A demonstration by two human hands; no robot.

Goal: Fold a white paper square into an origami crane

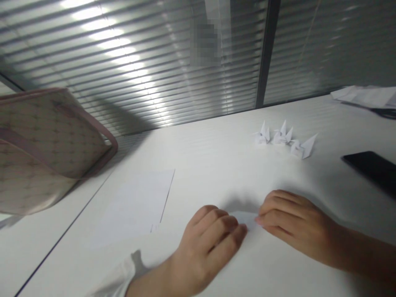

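Observation:
Between my two hands is a small piece of folded white paper point(246, 218), mostly covered by my fingers. My left hand point(210, 243) is closed, its fingertips gripping the left end of the paper. From the right, my right hand point(293, 222) pinches the other end between thumb and fingers. Beyond my right hand, three white paper cranes stand in a loose row: a left crane point(262, 135), a middle crane point(282, 135) and a right crane point(302, 147).
A stack of white paper sheets point(139, 204) lies left of my hands. At far left stands a patterned handbag point(46, 152) with pink handles. A black phone point(373, 167) rests at right, with crumpled white paper point(365, 95) behind it. Window blinds point(148, 62) border the table's back edge.

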